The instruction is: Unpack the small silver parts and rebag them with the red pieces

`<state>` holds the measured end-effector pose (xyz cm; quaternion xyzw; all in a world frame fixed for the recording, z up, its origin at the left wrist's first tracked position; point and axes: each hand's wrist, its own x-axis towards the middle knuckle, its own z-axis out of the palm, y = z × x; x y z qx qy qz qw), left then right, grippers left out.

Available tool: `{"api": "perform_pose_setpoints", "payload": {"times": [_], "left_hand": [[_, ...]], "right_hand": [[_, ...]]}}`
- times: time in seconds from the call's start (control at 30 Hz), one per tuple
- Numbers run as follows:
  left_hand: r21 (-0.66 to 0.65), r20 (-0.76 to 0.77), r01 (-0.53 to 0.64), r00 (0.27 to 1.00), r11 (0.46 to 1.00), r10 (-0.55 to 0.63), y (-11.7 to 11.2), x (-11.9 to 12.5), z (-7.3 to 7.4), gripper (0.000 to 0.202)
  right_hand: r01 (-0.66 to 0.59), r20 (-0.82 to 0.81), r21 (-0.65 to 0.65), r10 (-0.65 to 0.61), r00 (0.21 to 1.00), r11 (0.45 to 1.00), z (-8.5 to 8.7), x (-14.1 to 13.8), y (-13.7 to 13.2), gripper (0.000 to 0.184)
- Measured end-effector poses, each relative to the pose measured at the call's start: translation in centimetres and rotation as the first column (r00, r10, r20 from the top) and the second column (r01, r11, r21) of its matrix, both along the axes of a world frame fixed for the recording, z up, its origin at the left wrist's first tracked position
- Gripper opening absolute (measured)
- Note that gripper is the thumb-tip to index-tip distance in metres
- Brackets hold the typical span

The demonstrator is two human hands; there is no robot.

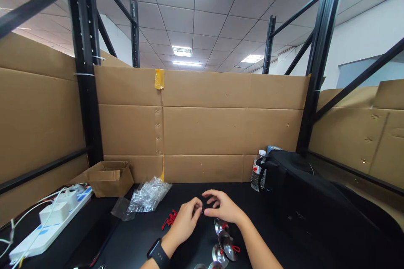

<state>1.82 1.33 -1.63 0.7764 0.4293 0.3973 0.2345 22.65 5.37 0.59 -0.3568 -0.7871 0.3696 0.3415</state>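
My left hand [187,219], with a dark watch on its wrist, is closed in a pinch over the black table. Whatever lies between its fingertips is too small to make out. Facing it, close by on the right, my right hand [224,207] has its thumb and fingers curved and apart, with nothing visible in its grasp. Below the right hand, several shiny domed metal discs [218,254] with red cord loops lie in a loose, overlapping row. A bundle of red cords [170,219] rests just left of my left hand, partly hidden by it.
Crumpled clear plastic packaging [149,195] and an open cardboard box [110,178] sit at the left back. A white power strip [47,229] with cables lies far left. On the right stand a water bottle [256,175] and a large black bag [303,206]. Cardboard walls [202,130] enclose the table [142,241].
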Motion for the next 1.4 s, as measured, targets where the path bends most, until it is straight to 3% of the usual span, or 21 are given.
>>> {"api": "perform_pose_setpoints", "payload": {"times": [0.07, 0.2, 0.33, 0.43, 0.53, 0.67, 0.8, 0.9, 1.07, 1.17, 1.27, 1.4], "left_hand": [[-0.02, 0.117, 0.018, 0.993, 1.0, -0.016, 0.2, -0.2, 0.4, 0.015], [-0.041, 0.178, 0.034, 0.984, 0.999, -0.026, 0.3, -0.4, 0.8, 0.016], [-0.039, 0.119, 0.008, 0.993, 0.999, -0.003, 0.5, -0.8, 0.7, 0.014], [0.041, -0.038, -0.064, 0.997, 0.997, 0.066, 0.7, -1.7, 1.0, 0.016], [0.125, -0.191, -0.141, 0.968, 0.982, 0.164, 1.0, -3.5, 1.9, 0.016], [0.088, -0.262, -0.177, 0.945, 0.98, 0.194, 1.7, -6.9, 2.5, 0.017], [-0.095, -0.392, -0.129, 0.916, 0.987, 0.082, 2.5, -9.9, 1.6, 0.015], [-0.182, -0.451, -0.116, 0.892, 0.977, 0.022, 2.8, -10.5, 0.8, 0.017], [0.01, -0.412, -0.079, 0.908, 0.997, 0.076, 1.5, -7.4, 1.5, 0.021], [0.025, -0.337, 0.105, 0.937, 0.994, -0.09, -0.3, -3.8, 2.0, 0.029], [0.011, -0.329, 0.305, 0.901, 0.952, -0.284, -2.1, -0.3, 1.8, 0.042], [0.062, -0.421, 0.352, 0.858, 0.934, -0.295, -3.3, 2.4, 1.0, 0.053]], "right_hand": [[-0.052, -0.053, -0.036, 0.05, 0.997, 0.998, -0.1, -0.9, -0.4, 0.057], [-0.008, -0.023, 0.004, 0.009, 1.0, 1.0, -0.4, -2.7, -1.1, 0.039], [0.062, 0.03, 0.183, -0.069, 0.997, 0.981, -0.4, -4.2, -1.9, 0.043], [0.13, 0.073, 0.295, -0.159, 0.985, 0.946, -0.3, -4.3, -1.9, 0.051], [0.226, 0.142, 0.325, -0.284, 0.948, 0.918, -0.1, -2.7, -1.0, 0.058], [0.381, 0.294, 0.291, -0.461, 0.838, 0.878, 0.0, 1.5, 0.7, 0.059], [0.481, 0.436, 0.215, -0.525, 0.731, 0.85, -0.8, 4.5, 1.9, 0.054], [0.487, 0.474, 0.171, -0.505, 0.721, 0.857, -1.6, 5.1, 2.4, 0.048], [0.469, 0.482, 0.183, -0.494, 0.723, 0.864, -2.0, 5.2, 2.4, 0.035], [0.477, 0.469, 0.197, -0.509, 0.722, 0.857, -1.7, 5.3, 2.3, 0.028], [0.48, 0.46, 0.202, -0.515, 0.723, 0.854, -1.3, 5.4, 2.3, 0.025], [0.443, 0.466, 0.213, -0.489, 0.737, 0.871, -1.1, 5.2, 2.1, 0.029]]}}
